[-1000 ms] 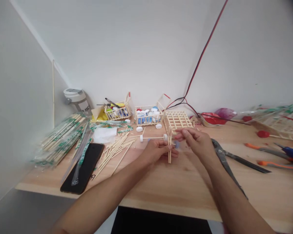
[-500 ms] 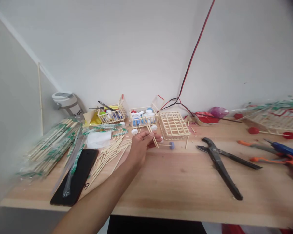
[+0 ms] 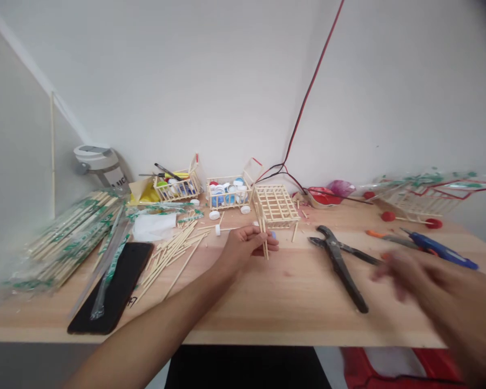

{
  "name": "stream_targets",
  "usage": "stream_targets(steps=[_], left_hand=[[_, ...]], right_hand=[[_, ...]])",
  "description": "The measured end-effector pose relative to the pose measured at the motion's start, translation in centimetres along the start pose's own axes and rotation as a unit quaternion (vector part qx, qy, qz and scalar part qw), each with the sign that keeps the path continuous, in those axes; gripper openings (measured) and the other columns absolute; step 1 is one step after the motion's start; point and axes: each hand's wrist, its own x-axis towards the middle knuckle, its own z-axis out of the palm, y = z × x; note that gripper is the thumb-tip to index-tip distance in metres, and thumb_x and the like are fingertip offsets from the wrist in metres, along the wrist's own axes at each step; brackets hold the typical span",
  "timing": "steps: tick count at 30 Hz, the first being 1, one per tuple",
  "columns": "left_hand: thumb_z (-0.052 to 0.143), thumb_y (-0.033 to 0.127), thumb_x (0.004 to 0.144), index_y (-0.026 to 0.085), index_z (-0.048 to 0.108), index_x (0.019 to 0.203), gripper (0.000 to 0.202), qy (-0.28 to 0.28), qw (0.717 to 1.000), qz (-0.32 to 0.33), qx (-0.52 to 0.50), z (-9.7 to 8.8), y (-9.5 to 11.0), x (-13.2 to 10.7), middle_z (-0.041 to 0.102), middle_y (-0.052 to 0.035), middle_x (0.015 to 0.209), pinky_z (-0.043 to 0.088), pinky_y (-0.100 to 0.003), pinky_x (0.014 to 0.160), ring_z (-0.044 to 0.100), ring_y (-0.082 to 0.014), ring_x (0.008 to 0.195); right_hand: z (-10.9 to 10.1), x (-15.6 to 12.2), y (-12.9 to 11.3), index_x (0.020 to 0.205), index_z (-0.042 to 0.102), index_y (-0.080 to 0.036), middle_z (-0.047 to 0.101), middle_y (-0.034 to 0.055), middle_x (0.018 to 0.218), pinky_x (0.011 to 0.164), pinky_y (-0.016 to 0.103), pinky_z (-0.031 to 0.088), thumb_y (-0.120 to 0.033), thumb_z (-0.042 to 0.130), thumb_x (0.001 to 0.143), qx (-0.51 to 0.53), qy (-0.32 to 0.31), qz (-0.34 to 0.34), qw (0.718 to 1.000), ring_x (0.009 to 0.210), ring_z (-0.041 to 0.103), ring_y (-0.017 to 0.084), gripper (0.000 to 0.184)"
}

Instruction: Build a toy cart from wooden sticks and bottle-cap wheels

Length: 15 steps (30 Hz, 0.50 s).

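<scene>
Between the thumb and fingers of my left hand (image 3: 247,243) are thin wooden sticks (image 3: 264,237), held roughly upright over the middle of the table. Just behind them stands a small basket frame (image 3: 278,205) built of similar sticks. A loose pile of sticks (image 3: 172,256) lies to the left of that hand. On the right, my right hand (image 3: 409,275) is smeared by motion, so its fingers are unclear. It is over the table near black-handled pliers (image 3: 342,265), a blue glue gun (image 3: 441,248) and an orange-handled tool (image 3: 380,234).
Two stick carts, one (image 3: 177,186) with pens and caps, another (image 3: 228,193) with bottle caps, stand by the wall. A phone (image 3: 113,292) and wrapped chopsticks (image 3: 71,237) lie left. A larger stick cart (image 3: 417,200) with red wheels is far right. A red-black cable (image 3: 308,97) hangs down.
My right hand has come into view from the right. The sticks in my left hand have turned more upright, close to the basket frame. The whole view has shifted slightly.
</scene>
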Motion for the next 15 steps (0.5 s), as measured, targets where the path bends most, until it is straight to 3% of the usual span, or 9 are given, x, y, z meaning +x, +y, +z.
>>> stream_targets(steps=[2,4,5,7,10,15], left_hand=[[0.077,0.046,0.069,0.010,0.068,0.092,0.044,-0.007,1.000,-0.001,0.008,-0.1,0.1,-0.1,0.074,-0.0147,0.092,0.053,-0.032,0.075,0.071,-0.0229,0.082],[0.076,0.047,0.070,0.010,0.069,0.093,0.044,-0.006,1.000,0.012,0.017,-0.4,0.3,-0.1,0.074,-0.0145,0.092,0.052,-0.033,0.077,0.071,-0.0235,0.083],[0.076,0.048,0.070,0.010,0.069,0.093,0.044,-0.004,0.999,0.023,0.022,-0.6,0.4,-0.1,0.074,-0.0141,0.091,0.052,-0.033,0.077,0.071,-0.0237,0.083],[0.075,0.048,0.071,0.010,0.070,0.092,0.044,0.001,0.999,0.042,0.026,-1.0,0.7,0.1,0.074,-0.0136,0.089,0.052,-0.032,0.078,0.071,-0.0237,0.083],[0.074,0.049,0.072,0.010,0.071,0.092,0.044,0.008,0.998,0.044,0.033,-1.3,0.9,0.3,0.074,-0.0133,0.089,0.053,-0.032,0.076,0.071,-0.0229,0.081],[0.074,0.046,0.072,0.010,0.072,0.088,0.039,0.012,0.997,0.020,0.067,-1.1,0.5,0.3,0.074,-0.0126,0.085,0.052,-0.030,0.072,0.070,-0.0225,0.079]], right_hand=[[5.2,5.7,-6.3,0.089,0.071,-0.029,0.072,0.0069,0.093,0.070,0.037,0.056,-0.042,0.060,0.087,0.013,-0.081,-0.010,0.997,0.086,0.066,0.024,0.017],[10.3,9.3,-10.9,0.103,0.070,-0.026,0.072,0.0067,0.100,0.073,0.037,0.057,-0.042,0.065,0.081,0.057,-0.157,-0.039,0.985,0.091,0.067,0.025,0.027],[12.5,10.2,-12.2,0.112,0.067,-0.026,0.072,0.0065,0.107,0.076,0.036,0.057,-0.041,0.069,0.077,0.087,-0.178,-0.061,0.978,0.094,0.067,0.024,0.038],[15.5,10.9,-13.1,0.113,0.067,-0.024,0.071,0.0072,0.108,0.077,0.035,0.057,-0.038,0.071,0.074,0.097,-0.198,-0.058,0.974,0.095,0.068,0.023,0.041],[17.1,10.6,-11.8,0.114,0.066,-0.022,0.072,0.0071,0.104,0.081,0.034,0.055,-0.034,0.066,0.078,0.144,-0.205,-0.044,0.967,0.094,0.068,0.020,0.038],[16.8,10.1,-10.7,0.105,0.067,-0.021,0.073,0.0061,0.102,0.077,0.030,0.054,-0.038,0.063,0.081,0.185,-0.205,-0.002,0.961,0.089,0.070,0.019,0.029]])
